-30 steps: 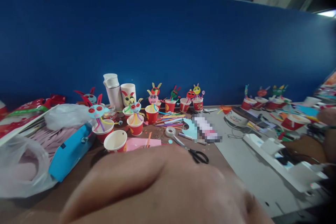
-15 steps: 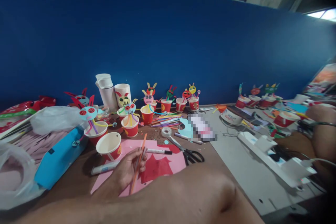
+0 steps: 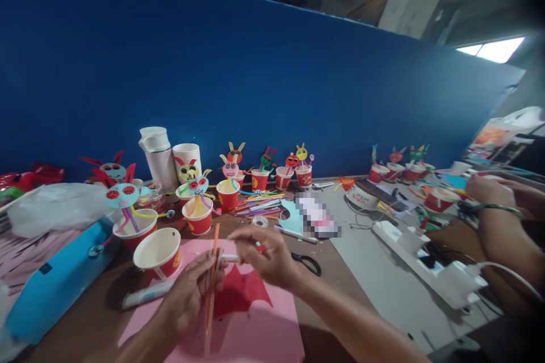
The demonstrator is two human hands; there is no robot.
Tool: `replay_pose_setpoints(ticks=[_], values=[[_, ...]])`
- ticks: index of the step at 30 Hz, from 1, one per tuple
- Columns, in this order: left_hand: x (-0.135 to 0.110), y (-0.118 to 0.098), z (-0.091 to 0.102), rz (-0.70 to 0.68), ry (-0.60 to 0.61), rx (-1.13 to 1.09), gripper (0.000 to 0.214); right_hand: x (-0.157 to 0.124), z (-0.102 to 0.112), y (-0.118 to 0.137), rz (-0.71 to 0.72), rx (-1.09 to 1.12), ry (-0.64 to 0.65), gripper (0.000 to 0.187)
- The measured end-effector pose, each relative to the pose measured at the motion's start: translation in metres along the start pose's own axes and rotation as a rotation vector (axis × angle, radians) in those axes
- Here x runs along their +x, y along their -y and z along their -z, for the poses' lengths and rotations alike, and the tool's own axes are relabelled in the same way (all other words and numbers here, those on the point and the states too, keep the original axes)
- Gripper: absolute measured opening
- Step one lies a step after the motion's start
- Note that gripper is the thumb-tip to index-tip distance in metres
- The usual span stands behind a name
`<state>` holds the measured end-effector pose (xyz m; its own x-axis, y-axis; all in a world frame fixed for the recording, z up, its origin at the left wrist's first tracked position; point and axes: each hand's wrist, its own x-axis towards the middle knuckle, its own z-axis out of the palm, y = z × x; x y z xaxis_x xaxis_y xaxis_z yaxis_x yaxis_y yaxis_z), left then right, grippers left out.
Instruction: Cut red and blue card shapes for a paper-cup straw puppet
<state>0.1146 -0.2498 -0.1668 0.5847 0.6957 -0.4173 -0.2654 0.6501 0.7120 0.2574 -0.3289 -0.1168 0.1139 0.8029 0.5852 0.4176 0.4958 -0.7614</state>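
My left hand [image 3: 198, 281] is closed around a long thin orange straw [image 3: 212, 289], which stands nearly upright. A white marker [image 3: 230, 258] runs rightward from beside its fingers. My right hand [image 3: 266, 255] curls over the right end of that marker; its fingertips are partly hidden. Under both hands lies a pink paper sheet [image 3: 272, 340] with a dark red cut-out piece of paper [image 3: 244, 292] on it. To the left of my left hand are an open paper cup [image 3: 157, 252] and a thick white marker [image 3: 147, 295]. Black scissor handles [image 3: 309, 264] show behind my right wrist.
Paper cups with paper creatures, such as a red cup [image 3: 198, 218], line the back near a white jug [image 3: 157, 156]. Coloured straws [image 3: 259, 204] and a tape roll [image 3: 259, 221] lie mid-table. A power strip [image 3: 426, 264] sits right, near another person's hands [image 3: 494, 190].
My right arm has drawn back from across the front, and its hand has come onto the marker beside my left hand. The straw stays in my left hand. The view has shifted right.
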Motion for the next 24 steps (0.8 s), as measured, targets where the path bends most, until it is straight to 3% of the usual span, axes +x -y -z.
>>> replay_pose_setpoints(ticks=[3, 6, 13, 21, 24], values=[[0.005, 0.002, 0.0, -0.022, 0.018, -0.002, 0.011, -0.001, 0.007, -0.036, -0.152, -0.026, -0.265, 0.018], [0.013, 0.002, -0.002, -0.055, 0.013, 0.011, 0.01, -0.006, 0.009, -0.061, -0.19, -0.045, -0.321, 0.018], [0.022, -0.002, -0.014, -0.083, 0.009, 0.05, 0.005, -0.014, 0.003, -0.075, -0.258, -0.038, -0.264, 0.018], [0.017, 0.003, 0.0, -0.092, -0.009, 0.054, 0.011, -0.018, -0.007, -0.075, -0.337, -0.002, -0.169, 0.02], [0.013, 0.004, 0.0, -0.108, 0.035, 0.046, 0.011, -0.019, -0.011, -0.069, -0.345, 0.026, -0.119, 0.019]])
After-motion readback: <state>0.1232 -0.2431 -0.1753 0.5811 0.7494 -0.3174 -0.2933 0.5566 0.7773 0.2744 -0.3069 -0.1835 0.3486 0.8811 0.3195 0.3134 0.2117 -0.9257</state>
